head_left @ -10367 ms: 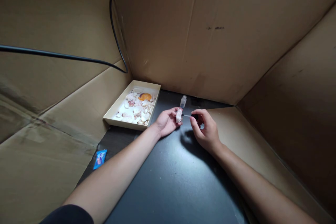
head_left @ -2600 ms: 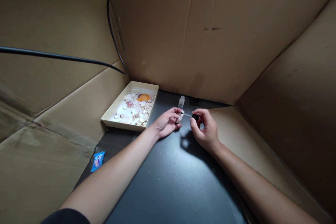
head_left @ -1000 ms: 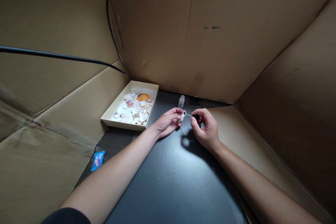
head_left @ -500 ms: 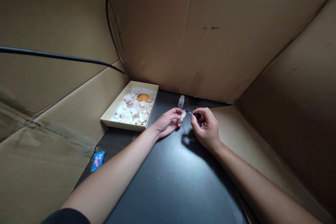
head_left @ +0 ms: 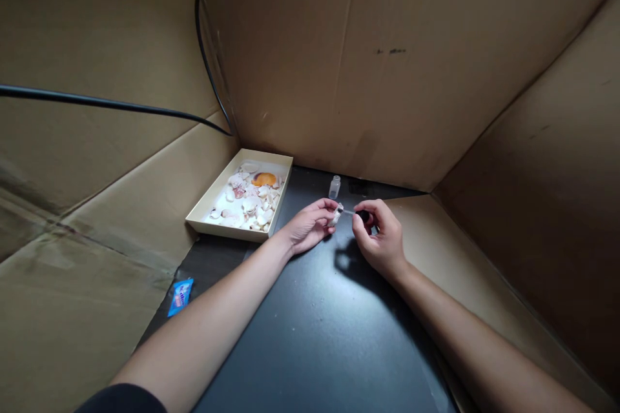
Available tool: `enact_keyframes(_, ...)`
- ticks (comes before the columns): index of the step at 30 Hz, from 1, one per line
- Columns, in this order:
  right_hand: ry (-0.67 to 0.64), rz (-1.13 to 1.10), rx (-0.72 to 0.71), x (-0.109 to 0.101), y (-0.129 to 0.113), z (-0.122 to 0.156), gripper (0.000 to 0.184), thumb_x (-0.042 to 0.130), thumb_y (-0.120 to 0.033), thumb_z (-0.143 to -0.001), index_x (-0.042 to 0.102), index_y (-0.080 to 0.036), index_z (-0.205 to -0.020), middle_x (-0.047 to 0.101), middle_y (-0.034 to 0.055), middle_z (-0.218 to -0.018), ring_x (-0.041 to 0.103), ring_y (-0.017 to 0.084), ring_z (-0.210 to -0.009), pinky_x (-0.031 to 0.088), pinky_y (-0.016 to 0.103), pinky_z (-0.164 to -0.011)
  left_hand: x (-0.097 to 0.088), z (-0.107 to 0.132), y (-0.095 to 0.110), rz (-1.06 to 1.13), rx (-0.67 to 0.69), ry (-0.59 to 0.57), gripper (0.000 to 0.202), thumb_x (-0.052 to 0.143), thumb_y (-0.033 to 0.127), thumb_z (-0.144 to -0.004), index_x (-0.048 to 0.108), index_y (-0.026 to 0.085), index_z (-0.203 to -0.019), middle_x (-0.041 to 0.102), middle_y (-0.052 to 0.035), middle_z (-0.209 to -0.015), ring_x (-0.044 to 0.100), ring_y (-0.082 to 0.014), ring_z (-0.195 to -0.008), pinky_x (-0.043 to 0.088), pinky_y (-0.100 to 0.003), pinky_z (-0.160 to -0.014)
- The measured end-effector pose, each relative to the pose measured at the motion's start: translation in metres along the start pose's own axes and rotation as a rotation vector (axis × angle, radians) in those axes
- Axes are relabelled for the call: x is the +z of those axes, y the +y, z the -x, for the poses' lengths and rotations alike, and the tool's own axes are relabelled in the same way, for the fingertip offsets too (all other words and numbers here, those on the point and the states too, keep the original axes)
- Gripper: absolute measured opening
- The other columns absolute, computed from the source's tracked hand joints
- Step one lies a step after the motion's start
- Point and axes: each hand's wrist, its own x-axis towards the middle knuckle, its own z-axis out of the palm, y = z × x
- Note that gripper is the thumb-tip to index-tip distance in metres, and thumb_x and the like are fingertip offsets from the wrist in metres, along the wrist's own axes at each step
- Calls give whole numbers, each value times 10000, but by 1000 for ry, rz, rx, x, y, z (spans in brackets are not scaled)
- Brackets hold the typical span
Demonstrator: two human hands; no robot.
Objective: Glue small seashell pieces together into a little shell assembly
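Note:
Between the fingertips of my left hand point(head_left: 314, 227) is a small whitish shell point(head_left: 336, 217), closed in a pinch. My right hand point(head_left: 382, 232) grips the black cap of a brush applicator point(head_left: 361, 215). Its thin stem points left, and the dark tip meets the shell's upper right part. Just beyond my hands a small clear bottle point(head_left: 334, 188) stands upright without a cap on the dark table. My fingers hide part of the shell and part of the cap.
A shallow cream tray point(head_left: 227, 232) holding several shells, one of them orange point(head_left: 264, 179), stands left of my hands. Nearer lies a blue packet point(head_left: 181, 297). Cardboard walls point(head_left: 387, 77) enclose the dark table point(head_left: 290, 348), and a black cable point(head_left: 121, 104) runs along the left.
My right hand's applicator has shifted slightly left, so its dark tip now reaches the shell instead of sitting just right of it. My left hand has barely moved.

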Motion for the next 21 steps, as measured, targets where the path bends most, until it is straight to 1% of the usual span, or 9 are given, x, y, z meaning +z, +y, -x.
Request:
enact_keyframes(4, 29, 11, 8, 0, 1, 0, 84, 570, -207, -821, 571, -208, -905, 525, -4, -759, 442, 110, -566, 400, 254, -523, -1, -1, -1, 0, -1, -15, 250, 699, 104, -644, 567, 155, -850, 521, 4, -788, 469, -77, -649, 339, -231, -587)
enact_keyframes(9, 3, 0, 2, 1, 1, 0, 68, 564, -208, -828, 572, -210, -896, 510, -7, -733, 450, 116, -573, 401, 256, -526, -2, -1, -1, 8, 1, -11, 255, 694, 101, -649, 569, 156, -864, 521, 4, -796, 469, -75, -651, 332, -229, -582)
enact_keyframes(13, 24, 8, -3, 0, 1, 0, 84, 570, -204, -827, 576, -209, -910, 503, -8, -741, 444, 113, -570, 397, 255, -523, -1, -1, -1, 4, 5, -17, 245, 684, 93, -651, 566, 152, -858, 520, 4, -800, 467, -73, -647, 334, -231, -584)
enact_keyframes(18, -17, 6, -11, 0, 0, 0, 55, 566, -211, -832, 574, -209, -887, 515, -7, -729, 455, 117, -573, 405, 263, -535, 0, -1, -1, 5, 7, -12, 250, 679, 89, -654, 567, 152, -868, 519, 6, -803, 471, -72, -651, 333, -230, -585)
enact_keyframes(21, 14, 10, -3, 0, -1, 0, 79, 569, -195, -828, 579, -208, -905, 498, -10, -738, 447, 112, -569, 396, 259, -527, -1, -1, -1, 1, 9, -14, 236, 671, 87, -659, 563, 147, -861, 514, 7, -801, 470, -72, -651, 332, -230, -583)
